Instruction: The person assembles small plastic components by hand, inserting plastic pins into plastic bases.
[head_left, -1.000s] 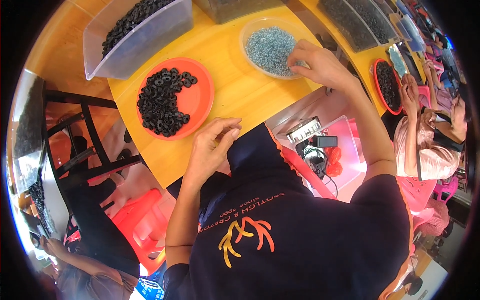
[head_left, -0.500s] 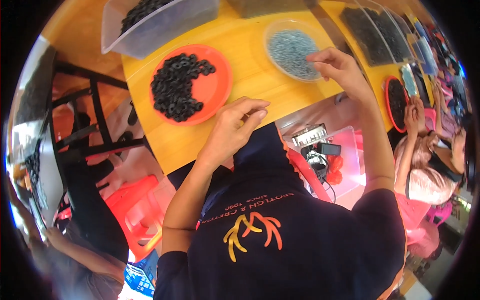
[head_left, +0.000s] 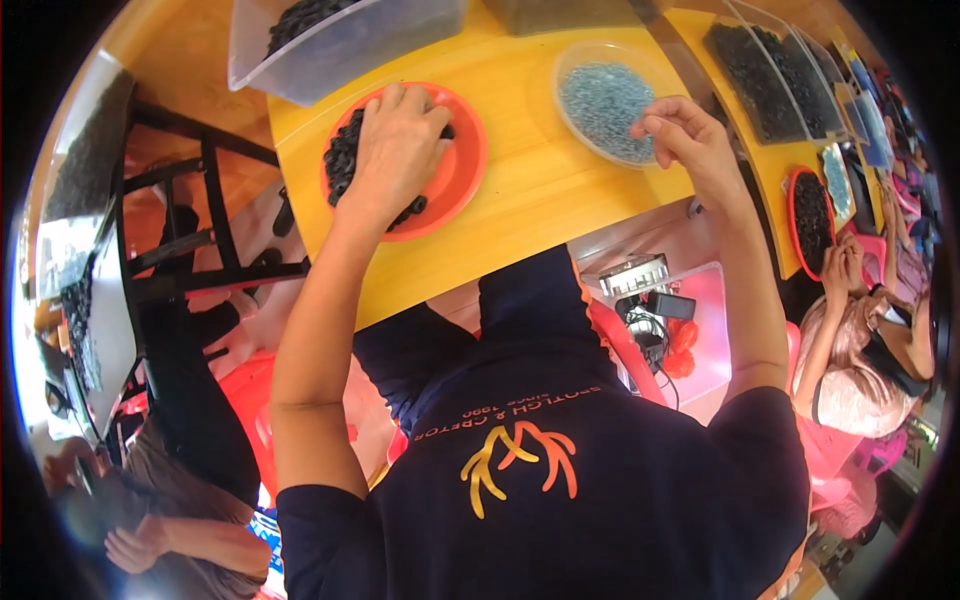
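Now the left hand [head_left: 398, 148] has moved over the black rings [head_left: 342, 158].

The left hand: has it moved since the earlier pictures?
Yes. Against the yellow table, the left hand has moved forward and left, from near the table's front edge to over the red plate of black pieces.

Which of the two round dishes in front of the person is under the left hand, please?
The red plate of black pieces: the left hand is over it, whereas the right hand is at the clear bowl of bluish beads.
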